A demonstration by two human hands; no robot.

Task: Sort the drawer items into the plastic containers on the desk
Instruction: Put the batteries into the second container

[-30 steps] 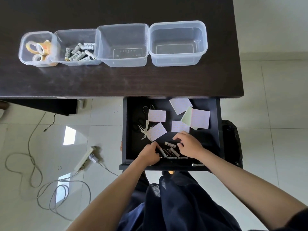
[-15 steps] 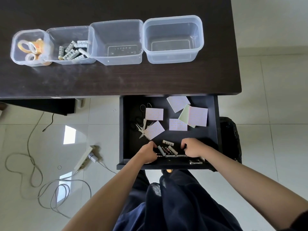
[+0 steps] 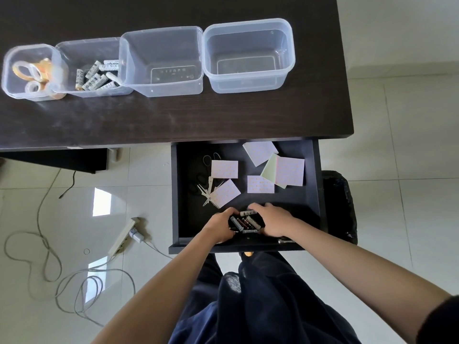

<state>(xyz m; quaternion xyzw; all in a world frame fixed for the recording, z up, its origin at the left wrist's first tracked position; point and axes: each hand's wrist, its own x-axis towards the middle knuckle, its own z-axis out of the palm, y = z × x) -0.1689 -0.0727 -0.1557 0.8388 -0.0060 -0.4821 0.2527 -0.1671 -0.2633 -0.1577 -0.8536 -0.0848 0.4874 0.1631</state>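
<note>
On the desk (image 3: 173,120) I see four plastic containers in a row, and the second from the left (image 3: 94,68) already holds batteries, so that is where this load belongs. In the open drawer (image 3: 248,194) below, my left hand (image 3: 219,225) and right hand (image 3: 272,222) cup the loose batteries (image 3: 244,223) near the front edge, fingers curled around the pile from both sides. I'd squeeze the pile tight before lifting, so none rolls away.

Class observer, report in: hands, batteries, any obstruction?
Left hand and right hand cupped round drawer batteries. Battery container part filled. Nothing blocking.
</note>
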